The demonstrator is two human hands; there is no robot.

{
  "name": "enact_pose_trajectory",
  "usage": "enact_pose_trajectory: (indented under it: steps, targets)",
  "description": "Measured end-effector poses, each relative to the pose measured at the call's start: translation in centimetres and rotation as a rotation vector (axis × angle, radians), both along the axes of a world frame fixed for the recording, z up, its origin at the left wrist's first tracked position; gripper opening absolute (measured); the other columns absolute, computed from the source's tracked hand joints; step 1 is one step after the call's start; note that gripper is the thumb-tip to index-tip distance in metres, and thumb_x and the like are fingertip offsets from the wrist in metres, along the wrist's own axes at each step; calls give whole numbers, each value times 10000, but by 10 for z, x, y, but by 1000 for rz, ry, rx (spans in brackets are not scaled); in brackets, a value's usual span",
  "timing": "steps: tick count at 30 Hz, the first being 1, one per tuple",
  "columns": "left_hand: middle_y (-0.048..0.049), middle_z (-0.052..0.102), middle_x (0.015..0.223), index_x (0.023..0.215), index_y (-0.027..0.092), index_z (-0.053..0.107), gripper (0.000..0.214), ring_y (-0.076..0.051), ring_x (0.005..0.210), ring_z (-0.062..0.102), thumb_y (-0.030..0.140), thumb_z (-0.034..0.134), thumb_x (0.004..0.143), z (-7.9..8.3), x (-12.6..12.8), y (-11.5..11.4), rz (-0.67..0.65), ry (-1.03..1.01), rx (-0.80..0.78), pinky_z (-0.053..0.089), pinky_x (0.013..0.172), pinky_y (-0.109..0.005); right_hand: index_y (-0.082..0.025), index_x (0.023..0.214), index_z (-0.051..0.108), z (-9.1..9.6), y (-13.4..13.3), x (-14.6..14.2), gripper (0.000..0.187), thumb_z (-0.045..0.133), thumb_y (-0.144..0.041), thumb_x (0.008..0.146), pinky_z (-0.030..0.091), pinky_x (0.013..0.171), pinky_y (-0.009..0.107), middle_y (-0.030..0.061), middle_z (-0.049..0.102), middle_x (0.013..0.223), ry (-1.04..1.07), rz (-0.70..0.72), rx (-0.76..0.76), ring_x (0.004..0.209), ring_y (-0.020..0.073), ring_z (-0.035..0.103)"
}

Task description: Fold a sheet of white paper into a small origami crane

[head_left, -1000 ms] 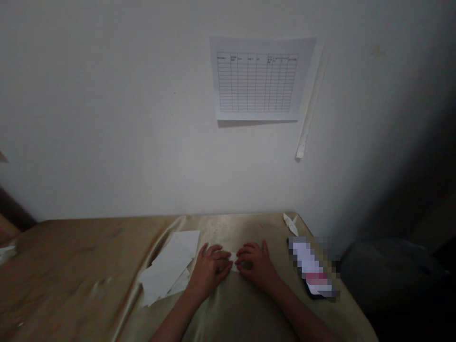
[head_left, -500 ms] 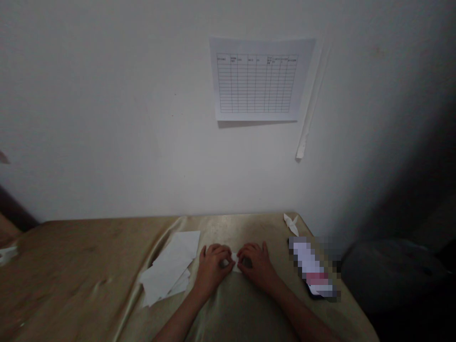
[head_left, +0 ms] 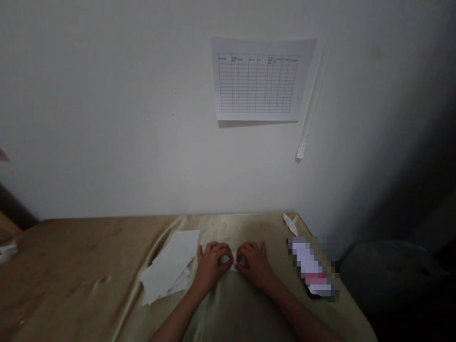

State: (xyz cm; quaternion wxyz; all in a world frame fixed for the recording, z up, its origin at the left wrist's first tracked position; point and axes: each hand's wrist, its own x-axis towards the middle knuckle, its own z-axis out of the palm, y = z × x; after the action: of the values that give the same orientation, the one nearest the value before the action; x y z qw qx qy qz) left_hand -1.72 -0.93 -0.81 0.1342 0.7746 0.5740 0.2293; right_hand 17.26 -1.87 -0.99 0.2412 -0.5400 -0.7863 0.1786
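Note:
Between my two hands lies a small folded piece of white paper (head_left: 233, 267), mostly hidden by my fingers. My left hand (head_left: 214, 261) pinches its left side, thumb and fingertips brought together. From the other side my right hand (head_left: 252, 262) does the same, its fingertips almost touching those of the left. Just left of my left hand, several loose white paper sheets (head_left: 170, 266) overlap in an untidy pile on the cloth.
A gold-brown cloth covers the table (head_left: 85, 266). At right lies a phone (head_left: 313, 270), its screen blurred out, with a folded white paper figure (head_left: 291, 224) behind it. A printed table sheet (head_left: 261, 78) hangs on the wall (head_left: 124, 118).
My fingertips have drawn slightly closer together over the small paper, and less of it shows. The pile, phone and paper figure stay where they were.

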Motion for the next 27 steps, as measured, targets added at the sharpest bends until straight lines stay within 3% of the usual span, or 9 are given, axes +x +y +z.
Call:
enact_pose_trajectory:
  steps: [15,27]
  targets:
    - [35,693,1236,1008,410,734,173,-289,1228,475,328,643,886,-9,-6,4,-50,-13,-3,65,1101,-743,-306,1049,592,5,-2,16,302,616,-172,779,-42,1195,589,-17,624,1220,45,121,-99,1316,222,448]
    - [71,675,1281,1074,471,706,287,-284,1273,473,265,614,897,-3,-8,4,-41,36,-63,83,1109,-722,-294,1042,594,7,-4,22,300,605,-173,767,-32,1207,538,-13,625,1223,87,160,-95,1306,209,456]
